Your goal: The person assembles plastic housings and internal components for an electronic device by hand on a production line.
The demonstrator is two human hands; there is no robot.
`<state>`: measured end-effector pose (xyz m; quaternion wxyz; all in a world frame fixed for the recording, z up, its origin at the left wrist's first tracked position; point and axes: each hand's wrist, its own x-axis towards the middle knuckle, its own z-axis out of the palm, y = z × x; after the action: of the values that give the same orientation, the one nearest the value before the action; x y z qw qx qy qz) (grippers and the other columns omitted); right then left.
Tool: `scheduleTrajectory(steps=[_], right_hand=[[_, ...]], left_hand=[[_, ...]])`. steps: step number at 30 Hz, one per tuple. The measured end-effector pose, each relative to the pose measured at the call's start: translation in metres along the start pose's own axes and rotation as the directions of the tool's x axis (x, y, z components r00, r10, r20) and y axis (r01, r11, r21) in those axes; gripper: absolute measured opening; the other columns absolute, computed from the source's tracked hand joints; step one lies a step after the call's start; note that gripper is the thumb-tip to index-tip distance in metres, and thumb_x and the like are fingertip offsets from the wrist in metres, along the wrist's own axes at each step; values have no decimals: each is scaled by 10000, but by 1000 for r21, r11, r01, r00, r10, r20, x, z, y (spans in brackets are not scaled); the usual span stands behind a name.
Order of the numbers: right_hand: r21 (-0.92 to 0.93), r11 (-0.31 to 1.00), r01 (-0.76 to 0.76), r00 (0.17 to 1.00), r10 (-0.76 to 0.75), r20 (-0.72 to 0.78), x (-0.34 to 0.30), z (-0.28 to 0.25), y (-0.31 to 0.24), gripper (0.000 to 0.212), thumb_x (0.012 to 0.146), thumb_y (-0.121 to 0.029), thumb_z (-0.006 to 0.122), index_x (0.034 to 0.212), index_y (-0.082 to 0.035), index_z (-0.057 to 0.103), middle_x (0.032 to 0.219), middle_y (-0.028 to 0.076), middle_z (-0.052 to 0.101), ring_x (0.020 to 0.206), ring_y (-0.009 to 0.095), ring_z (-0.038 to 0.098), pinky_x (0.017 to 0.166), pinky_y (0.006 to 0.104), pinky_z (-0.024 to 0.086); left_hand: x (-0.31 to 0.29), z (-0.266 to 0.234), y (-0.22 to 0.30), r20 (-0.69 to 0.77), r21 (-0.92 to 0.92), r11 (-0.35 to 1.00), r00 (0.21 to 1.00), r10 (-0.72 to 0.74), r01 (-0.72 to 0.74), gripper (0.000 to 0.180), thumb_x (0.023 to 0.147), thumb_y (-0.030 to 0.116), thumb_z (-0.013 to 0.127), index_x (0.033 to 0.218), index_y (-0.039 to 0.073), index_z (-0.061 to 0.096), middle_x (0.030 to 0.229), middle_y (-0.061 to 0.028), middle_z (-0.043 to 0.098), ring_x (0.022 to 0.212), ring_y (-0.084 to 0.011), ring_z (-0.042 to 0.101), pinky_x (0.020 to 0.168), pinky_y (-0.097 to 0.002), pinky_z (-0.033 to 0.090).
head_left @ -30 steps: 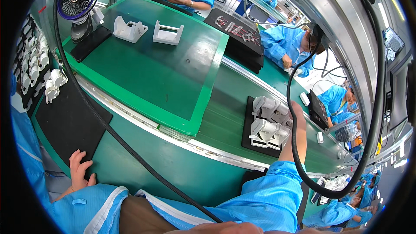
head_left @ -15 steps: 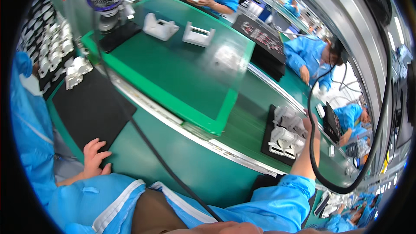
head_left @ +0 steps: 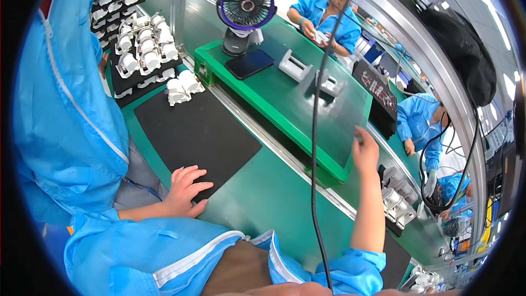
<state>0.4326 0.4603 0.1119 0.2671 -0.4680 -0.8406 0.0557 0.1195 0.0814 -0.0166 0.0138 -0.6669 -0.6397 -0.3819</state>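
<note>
My left hand (head_left: pixel 187 191) is open, its fingers spread at the near edge of a black mat (head_left: pixel 192 126) on the green table. My right hand (head_left: pixel 365 151) reaches out over the right end of the green-framed clear-topped platform (head_left: pixel 285 115). Its fingers are apart and partly bent, with nothing seen in them. Close to my right forearm, white and grey moulded parts (head_left: pixel 395 197) sit on a black tray. Two white parts stand on the platform: a frame-shaped one (head_left: pixel 295 66) and another one (head_left: pixel 331 84) beside it. A pair of white rounded parts (head_left: pixel 184 87) lies at the mat's far corner.
A fan (head_left: pixel 246 8) and a dark flat slab (head_left: pixel 249 64) stand on the platform. Stacked black trays of white parts (head_left: pixel 143 49) rise at the left beside a blue-sleeved person (head_left: pixel 71 104). Co-workers sit opposite. A black cable (head_left: pixel 314 148) hangs across the view.
The view has swung, so the scene sits further right. My right hand has left the far side of the tray of white parts and moved to the platform's right end. My left hand stays spread.
</note>
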Motion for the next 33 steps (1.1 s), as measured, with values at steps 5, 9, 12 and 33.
scheduleTrajectory(steps=[5,9,12,33], right_hand=[[-154,985,79,997,-80,-1,90,50,-44,444,838,-89,582,1280,-134,577,1322,94,575,1217,283,527,987,384,435],[-408,910,73,993,-29,113,138,72,-63,411,875,-103,517,1278,-152,582,1392,65,525,1359,271,401,1114,442,323],[-615,780,113,991,-136,10,149,93,-26,392,893,-108,487,1269,-157,587,1456,33,464,1382,291,367,1105,489,311],[496,847,193,772,-443,455,-131,28,-263,306,779,-247,760,967,-15,693,721,153,673,646,314,680,593,386,541]], left_hand=[[7,-15,-18,-69,-72,997,997,-41,36,521,652,152,749,1156,96,629,1318,-170,505,1250,-398,440,1007,-550,325],[3,-19,-21,-99,-42,990,986,-135,131,514,658,149,742,1156,95,628,1320,-164,507,1253,-392,444,1011,-550,324],[10,-24,-28,-93,-49,992,988,-123,118,505,660,147,739,1151,99,630,1314,-158,514,1248,-383,454,1011,-547,327],[53,21,-12,116,-916,393,991,63,82,1306,677,291,898,1544,107,-62,1544,-205,259,1418,-322,308,1131,-437,296]])
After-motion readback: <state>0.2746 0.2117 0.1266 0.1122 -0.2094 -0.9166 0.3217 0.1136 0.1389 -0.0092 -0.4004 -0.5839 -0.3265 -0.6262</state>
